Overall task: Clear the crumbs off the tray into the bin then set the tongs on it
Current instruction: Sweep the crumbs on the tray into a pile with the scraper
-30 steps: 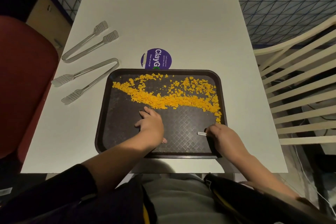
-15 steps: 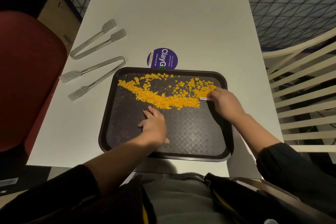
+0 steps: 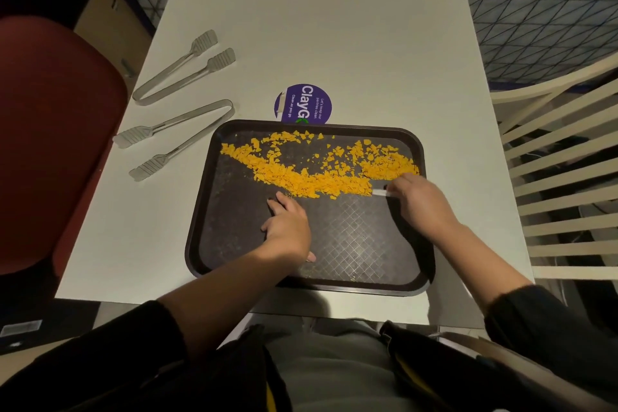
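A dark brown tray (image 3: 351,254) lies on the white table in front of me. Orange crumbs (image 3: 314,177) spread in a band across its far half. My left hand (image 3: 287,227) rests flat on the tray's middle, fingers straight, fingertips just short of the crumbs. My right hand (image 3: 421,204) is at the right end of the crumb band and grips a small flat white scraper (image 3: 379,192), most of it hidden in my fingers. Two metal tongs lie left of the tray: the nearer tongs (image 3: 177,137) and the farther tongs (image 3: 184,68). No bin is in view.
A round purple sticker (image 3: 302,103) sits on the table (image 3: 334,43) just beyond the tray. A red chair (image 3: 50,130) stands at the left, a white slatted chair (image 3: 561,157) at the right, another at the far side.
My right hand moved from the tray's near right corner up to the right end of the crumbs, pushing them leftward and away. My left hand stayed put.
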The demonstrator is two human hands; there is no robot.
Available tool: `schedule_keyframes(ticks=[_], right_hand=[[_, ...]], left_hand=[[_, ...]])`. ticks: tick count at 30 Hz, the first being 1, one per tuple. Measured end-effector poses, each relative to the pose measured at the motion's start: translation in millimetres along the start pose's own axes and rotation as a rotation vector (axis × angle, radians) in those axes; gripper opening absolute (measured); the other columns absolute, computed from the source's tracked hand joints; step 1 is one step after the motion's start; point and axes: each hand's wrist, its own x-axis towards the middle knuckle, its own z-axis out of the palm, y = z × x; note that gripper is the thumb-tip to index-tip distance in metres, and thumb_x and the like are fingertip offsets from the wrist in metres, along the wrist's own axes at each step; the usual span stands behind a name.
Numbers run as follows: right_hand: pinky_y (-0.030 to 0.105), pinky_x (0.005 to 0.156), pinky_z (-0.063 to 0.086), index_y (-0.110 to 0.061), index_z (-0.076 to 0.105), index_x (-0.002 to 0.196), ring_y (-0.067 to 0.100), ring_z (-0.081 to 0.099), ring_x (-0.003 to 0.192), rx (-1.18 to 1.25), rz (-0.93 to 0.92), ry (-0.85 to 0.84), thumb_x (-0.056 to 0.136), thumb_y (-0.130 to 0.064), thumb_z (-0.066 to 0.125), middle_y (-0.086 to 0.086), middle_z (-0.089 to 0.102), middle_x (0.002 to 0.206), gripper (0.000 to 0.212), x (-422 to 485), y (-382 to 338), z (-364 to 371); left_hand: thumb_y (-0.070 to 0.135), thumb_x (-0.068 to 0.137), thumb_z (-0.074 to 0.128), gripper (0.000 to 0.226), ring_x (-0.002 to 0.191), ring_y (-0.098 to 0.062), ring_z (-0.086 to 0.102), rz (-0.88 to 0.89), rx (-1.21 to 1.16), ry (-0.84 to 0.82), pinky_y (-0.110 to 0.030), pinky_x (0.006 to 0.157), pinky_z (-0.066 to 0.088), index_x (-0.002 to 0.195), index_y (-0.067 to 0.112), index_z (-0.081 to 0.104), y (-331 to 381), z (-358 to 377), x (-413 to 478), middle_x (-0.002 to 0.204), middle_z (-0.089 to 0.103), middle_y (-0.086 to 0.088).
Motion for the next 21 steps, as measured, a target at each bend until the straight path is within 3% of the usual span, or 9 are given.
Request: schedule_keyframes(ticks=[7, 13, 18, 21], right_hand=[[0.038, 0.069, 0.047, -0.007, 0.067, 0.09, 0.037, 0.059, 0.086, -0.025, 0.028, 0.016, 0.079, 0.005, 0.057, 0.015, 0.063, 0.091, 0.019, 54, 14, -4], [0.038, 0.066, 0.048, -0.005, 0.067, 0.087, 0.036, 0.06, 0.081, 0.055, -0.024, 0.079, 0.082, 0.001, 0.059, 0.015, 0.064, 0.088, 0.011, 34, -10, -13], [0.037, 0.064, 0.051, -0.009, 0.069, 0.091, 0.028, 0.06, 0.077, 0.092, -0.151, -0.077, 0.083, -0.004, 0.062, 0.008, 0.062, 0.083, 0.012, -8, -42, 1], [0.037, 0.065, 0.05, -0.008, 0.068, 0.095, 0.027, 0.059, 0.079, 0.075, -0.127, -0.06, 0.084, -0.004, 0.061, 0.009, 0.063, 0.087, 0.014, 4, -36, 10]], left_hand=[[0.063, 0.077, 0.059, 0.119, 0.144, -0.047, 0.008, 0.001, -0.023, -0.001, -0.044, 0.097, 0.05, 0.148, -0.007, -0.006, -2, 0, -2, 0.155, -0.003, -0.033], [0.064, 0.078, 0.058, 0.118, 0.144, -0.047, 0.007, 0.014, -0.017, 0.009, -0.043, 0.097, 0.05, 0.148, -0.007, -0.006, -3, 1, -3, 0.155, -0.004, -0.032], [0.062, 0.078, 0.059, 0.118, 0.144, -0.047, 0.007, 0.021, -0.035, 0.025, -0.044, 0.098, 0.049, 0.148, -0.007, -0.006, -4, 1, -3, 0.155, -0.004, -0.032], [0.063, 0.078, 0.059, 0.119, 0.144, -0.047, 0.009, 0.021, -0.028, 0.028, -0.044, 0.099, 0.049, 0.148, -0.007, -0.006, -4, 1, -4, 0.155, -0.003, -0.032]])
